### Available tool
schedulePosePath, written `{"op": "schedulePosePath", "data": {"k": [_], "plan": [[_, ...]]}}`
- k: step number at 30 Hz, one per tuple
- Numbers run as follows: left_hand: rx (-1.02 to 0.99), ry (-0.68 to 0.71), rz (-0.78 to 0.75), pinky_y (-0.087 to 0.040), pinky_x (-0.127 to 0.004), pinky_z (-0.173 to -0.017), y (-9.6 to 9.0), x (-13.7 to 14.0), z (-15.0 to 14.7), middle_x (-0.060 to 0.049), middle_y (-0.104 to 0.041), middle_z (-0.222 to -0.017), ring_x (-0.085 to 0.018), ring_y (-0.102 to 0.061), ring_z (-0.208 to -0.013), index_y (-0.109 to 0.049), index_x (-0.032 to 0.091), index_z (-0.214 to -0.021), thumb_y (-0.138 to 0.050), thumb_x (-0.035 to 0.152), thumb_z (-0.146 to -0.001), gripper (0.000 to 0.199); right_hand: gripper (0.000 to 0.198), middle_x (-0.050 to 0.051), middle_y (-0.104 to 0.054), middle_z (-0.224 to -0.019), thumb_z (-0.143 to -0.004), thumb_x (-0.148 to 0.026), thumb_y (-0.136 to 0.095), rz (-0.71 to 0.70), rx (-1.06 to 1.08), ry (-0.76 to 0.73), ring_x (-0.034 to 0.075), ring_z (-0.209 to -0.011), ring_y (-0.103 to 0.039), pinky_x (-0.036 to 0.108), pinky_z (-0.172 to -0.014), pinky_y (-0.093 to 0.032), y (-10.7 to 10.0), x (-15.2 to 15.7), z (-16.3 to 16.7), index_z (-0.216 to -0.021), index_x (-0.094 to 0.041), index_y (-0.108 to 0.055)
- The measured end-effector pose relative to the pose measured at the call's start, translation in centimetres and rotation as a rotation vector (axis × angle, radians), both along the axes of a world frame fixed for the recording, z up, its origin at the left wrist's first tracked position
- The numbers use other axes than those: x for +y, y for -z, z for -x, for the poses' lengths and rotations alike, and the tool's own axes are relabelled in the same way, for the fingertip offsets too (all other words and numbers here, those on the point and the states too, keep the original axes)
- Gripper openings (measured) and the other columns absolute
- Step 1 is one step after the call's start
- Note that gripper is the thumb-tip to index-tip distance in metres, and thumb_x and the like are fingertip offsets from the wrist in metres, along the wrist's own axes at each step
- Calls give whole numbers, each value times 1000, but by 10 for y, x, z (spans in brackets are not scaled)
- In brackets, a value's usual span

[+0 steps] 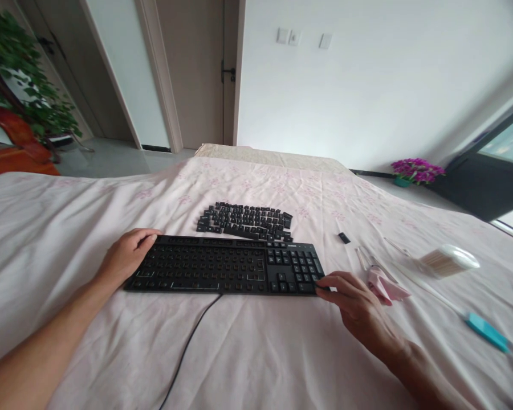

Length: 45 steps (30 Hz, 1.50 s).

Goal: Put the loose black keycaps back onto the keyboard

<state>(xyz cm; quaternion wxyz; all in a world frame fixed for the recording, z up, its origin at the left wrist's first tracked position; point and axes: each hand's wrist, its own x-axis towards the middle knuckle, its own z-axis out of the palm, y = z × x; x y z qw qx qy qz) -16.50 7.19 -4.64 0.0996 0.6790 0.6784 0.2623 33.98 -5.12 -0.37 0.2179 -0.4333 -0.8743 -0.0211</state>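
A black keyboard [220, 267] lies flat on the pink-and-white cloth. Most keycaps are off its left and middle parts, while the number pad and nearby keys still carry theirs. My left hand [126, 256] holds the keyboard's left end, thumb along the upper left corner. At the lower right corner, my right hand [357, 302] grips the edge between thumb and fingers; the fingertips underneath are hidden. Loose black keycaps [245, 221] are laid out in rows just behind the keyboard. One more black keycap [344, 238] lies apart to the right.
Right of the keyboard are a crumpled pink cloth [385, 286], a clear pack of cotton swabs [450, 260] and a blue-handled tool [487, 331]. A thin cable [188, 344] runs from the keyboard toward me. Beyond the bed [308, 188] stand a wall and doors.
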Motion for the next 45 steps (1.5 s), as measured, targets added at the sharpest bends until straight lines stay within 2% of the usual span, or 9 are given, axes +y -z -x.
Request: {"op": "schedulePosePath", "data": {"k": [7,9,12,18,22,27,32,36,45], "plan": [[-14,0,-10,-43,-30,-93,0,1,0,1,-68,-111,-20,-61,-104,-65,27,-101,-40,41,-86,32,43,2,-67,-103,-83,-3,-37,155,24,96,16,-94,-62,30,-78,-52,-5,8,-13,-97,-28,-70],[-15,3,-17,-43,-30,-94,-2,0,-2,1,-68,-111,-21,-61,-104,-65,27,-100,-41,42,-85,32,42,1,-67,-106,-84,-7,-38,149,34,213,16,-96,-63,30,-82,-52,-5,25,-31,-99,-29,-70],[-20,7,-19,-43,-30,-94,-2,0,-2,1,-68,-111,-20,-61,-105,-66,27,-100,-40,41,-85,32,43,3,-64,-119,-84,-11,-38,28,-39,448,22,-106,-59,38,-89,-49,-3,59,-63,-113,-26,-66],[-48,12,-28,-44,-30,-92,-3,-1,-2,-1,-68,-110,-20,-61,-105,-65,25,-102,-39,42,-86,35,57,14,-53,-133,-79,-7,-39,67,-340,646,29,-109,-56,43,-83,-48,11,115,-101,-134,-16,-48],[-67,30,-69,-44,-31,-94,-6,-3,-5,-2,-68,-109,-20,-60,-105,-66,25,-101,-39,41,-87,35,52,13,-62,-115,-75,-3,-39,165,-402,621,26,-95,-61,35,-74,-45,27,129,-112,-120,-15,-60],[-70,34,-94,-44,-30,-94,-7,-3,-6,-2,-68,-108,-19,-60,-104,-66,24,-99,-39,38,-88,33,41,11,-62,-111,-78,-7,-38,133,-342,539,23,-86,-62,32,-65,-41,39,134,-124,-105,-19,-67],[-66,56,-108,-44,-31,-93,-6,-2,-5,-3,-68,-106,-19,-60,-102,-66,23,-99,-38,36,-88,32,29,10,-63,-110,-87,-25,-41,160,-218,496,24,-89,-62,33,-72,-42,36,143,-124,-97,-21,-68],[-73,59,-114,-44,-31,-93,-8,-3,-6,-3,-68,-106,-20,-60,-103,-66,23,-98,-38,35,-89,32,27,6,-65,-110,-86,-33,-47,220,-113,475,24,-95,-62,33,-80,-42,33,149,-119,-95,-24,-71],[-79,50,-109,-44,-32,-93,-8,-4,-7,-3,-68,-106,-20,-60,-103,-66,24,-98,-38,35,-89,31,35,10,-67,-107,-79,-44,-55,196,-59,685,26,-91,-62,35,-76,-43,53,161,-148,-102,-24,-72]]}}
